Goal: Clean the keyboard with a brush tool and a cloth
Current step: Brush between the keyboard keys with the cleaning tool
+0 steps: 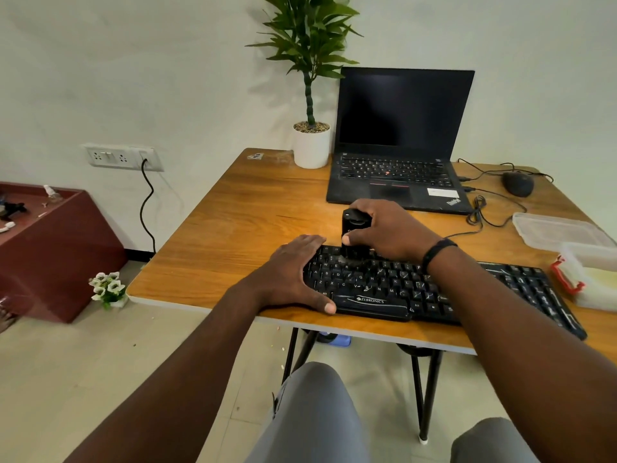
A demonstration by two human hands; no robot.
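A black keyboard [434,289] lies along the near edge of the wooden table [240,228]. My right hand [387,228] grips a black brush tool [352,235] held upright, its bristles down on the upper-left key rows. My left hand [293,272] rests on the keyboard's left end, fingers straight along its side and thumb at the front edge. No cloth is in view.
An open black laptop [397,142] stands behind the keyboard, beside a potted plant [310,142]. A wired mouse [517,183] and its cables lie at the back right. Clear plastic containers [561,230] sit at the right edge. A red cabinet [50,248] stands on the floor to the left.
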